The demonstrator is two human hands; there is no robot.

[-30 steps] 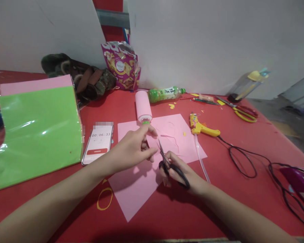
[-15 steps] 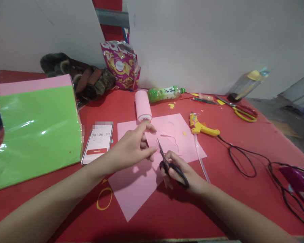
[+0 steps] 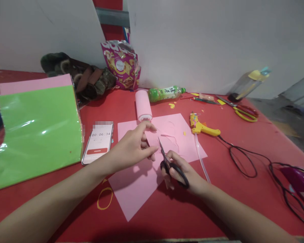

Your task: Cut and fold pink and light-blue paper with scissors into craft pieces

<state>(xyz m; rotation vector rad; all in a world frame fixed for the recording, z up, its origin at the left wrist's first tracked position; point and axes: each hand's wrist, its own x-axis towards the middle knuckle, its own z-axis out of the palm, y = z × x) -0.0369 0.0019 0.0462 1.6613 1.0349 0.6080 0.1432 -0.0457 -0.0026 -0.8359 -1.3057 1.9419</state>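
Observation:
My left hand (image 3: 142, 143) pinches a small piece of pink paper (image 3: 152, 138) between thumb and fingers. In my right hand (image 3: 178, 170) are black-handled scissors (image 3: 177, 172), their blades pointing up at the right edge of that piece. The blades look nearly closed; whether they touch the paper I cannot tell. Beneath both hands lies a large pink sheet (image 3: 131, 199), with thin pink offcuts (image 3: 171, 136) on its upper right part. A bottle wrapped in pink paper (image 3: 143, 104) lies just beyond my left hand.
Left of the sheet are a phone (image 3: 97, 143) showing a timer and a green paper pack (image 3: 40, 131). A yellow glue gun (image 3: 204, 129), its cable trailing right, lies beside the sheet. Farther back are a green bottle (image 3: 166, 93), a snack bag (image 3: 121, 65) and yellow-handled scissors (image 3: 244, 114).
The scissors' blades have shifted very slightly beside the held pink paper. The phone's timer has gone from 6:33 to 6:34. Both hands otherwise stay almost in place.

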